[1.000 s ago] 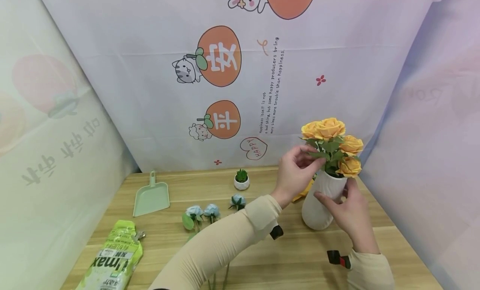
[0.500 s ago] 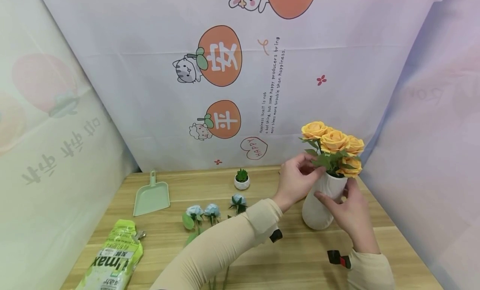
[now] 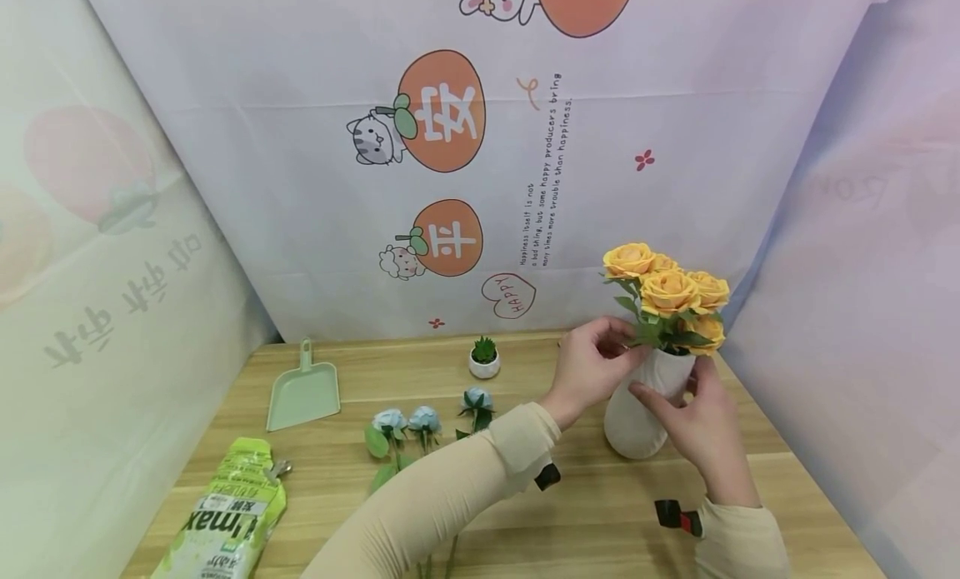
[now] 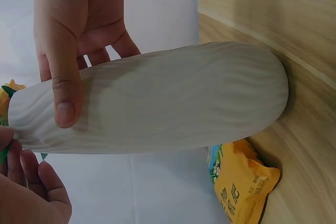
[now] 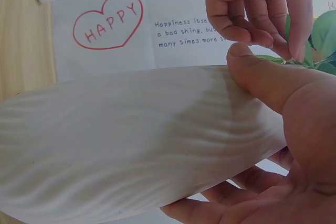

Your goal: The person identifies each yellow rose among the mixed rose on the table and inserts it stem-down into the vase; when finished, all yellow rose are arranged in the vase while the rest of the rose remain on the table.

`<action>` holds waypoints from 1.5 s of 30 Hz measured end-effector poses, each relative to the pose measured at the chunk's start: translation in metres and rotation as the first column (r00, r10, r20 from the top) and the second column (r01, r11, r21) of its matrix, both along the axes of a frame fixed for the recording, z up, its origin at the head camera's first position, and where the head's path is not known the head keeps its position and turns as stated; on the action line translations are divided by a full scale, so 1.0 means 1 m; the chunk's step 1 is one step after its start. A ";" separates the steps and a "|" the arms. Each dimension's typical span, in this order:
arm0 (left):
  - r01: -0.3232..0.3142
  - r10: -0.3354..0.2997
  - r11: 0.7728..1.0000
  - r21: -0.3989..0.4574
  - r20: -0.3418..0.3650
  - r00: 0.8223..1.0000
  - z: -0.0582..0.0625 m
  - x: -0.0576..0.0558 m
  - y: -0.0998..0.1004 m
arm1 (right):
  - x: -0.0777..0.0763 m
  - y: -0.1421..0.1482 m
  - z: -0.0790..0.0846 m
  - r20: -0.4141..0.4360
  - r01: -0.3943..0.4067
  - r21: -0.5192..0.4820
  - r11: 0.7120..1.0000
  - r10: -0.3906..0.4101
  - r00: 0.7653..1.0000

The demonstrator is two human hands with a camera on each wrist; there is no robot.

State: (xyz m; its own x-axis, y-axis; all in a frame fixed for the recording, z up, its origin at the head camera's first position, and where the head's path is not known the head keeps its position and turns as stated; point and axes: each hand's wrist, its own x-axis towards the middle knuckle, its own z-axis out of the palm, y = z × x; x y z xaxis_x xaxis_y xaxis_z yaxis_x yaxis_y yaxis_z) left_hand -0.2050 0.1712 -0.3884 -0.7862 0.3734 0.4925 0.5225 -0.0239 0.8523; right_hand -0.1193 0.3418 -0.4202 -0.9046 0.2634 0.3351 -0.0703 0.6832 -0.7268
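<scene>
A white, ribbed vase stands on the wooden table at the right, bearing several yellow roses with green leaves. My right hand grips the vase's upper part, its thumb across the near side and the fingers behind. At the rim, my left hand pinches a rose stem between thumb and fingertips; green leaves show beside that pinch in the right wrist view. The stems' lower ends are hidden inside the vase.
Several blue roses lie partly under my left sleeve. A potted succulent stands at the back, a green dustpan to its left. A green bag lies front left; a yellow packet lies beside the vase.
One yellow rose has come down and forward among the others as my left hand lowered toward the vase rim. My right hand has kept its grip on the vase.
</scene>
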 end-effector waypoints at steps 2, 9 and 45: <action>0.021 -0.021 1.000 0.010 0.010 1.000 -0.001 0.000 -0.001 | 0.000 0.000 0.000 -0.002 -0.001 0.000 1.000 0.001 1.000; 0.072 -0.072 0.997 0.014 0.035 0.997 -0.006 0.000 -0.007 | 0.000 -0.002 -0.001 -0.014 -0.013 -0.003 1.000 0.013 1.000; -0.114 0.050 0.726 -0.678 -0.113 0.992 -0.060 0.015 -0.182 | -0.001 -0.002 -0.001 0.032 -0.025 -0.061 0.998 0.027 0.999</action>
State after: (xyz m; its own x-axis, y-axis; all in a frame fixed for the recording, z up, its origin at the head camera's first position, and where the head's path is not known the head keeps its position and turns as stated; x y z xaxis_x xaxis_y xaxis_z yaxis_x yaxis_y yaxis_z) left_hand -0.1900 -0.0105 -0.4484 -0.7991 0.5695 0.1929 0.5621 0.5937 0.5758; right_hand -0.1202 0.3400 -0.4208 -0.9218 0.2584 0.2889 -0.0628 0.6360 -0.7691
